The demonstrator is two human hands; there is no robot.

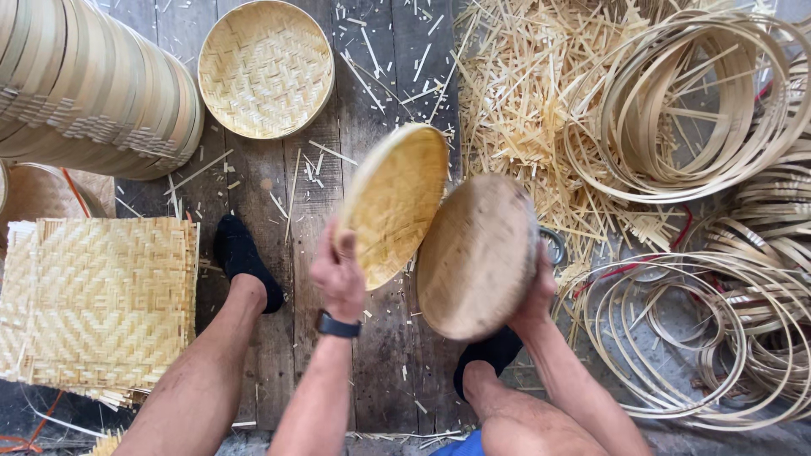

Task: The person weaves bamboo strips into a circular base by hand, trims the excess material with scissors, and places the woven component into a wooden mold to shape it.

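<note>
My left hand [339, 270] grips the lower edge of a round woven bamboo tray [394, 198], tilted up on its edge above the plank floor. A black watch sits on that wrist. My right hand [535, 291] holds a round wooden form [477, 257] by its right rim, tilted with its smooth face toward me. The two discs sit side by side, nearly touching at their edges. My knees and both feet in black shoes frame them below.
A finished woven tray [266, 67] lies on the planks at top. A stack of round trays [93, 89] lies on its side top left. Square woven mats [101, 304] are piled left. Bamboo hoops [684, 101] and offcut strips [515, 110] cover the right.
</note>
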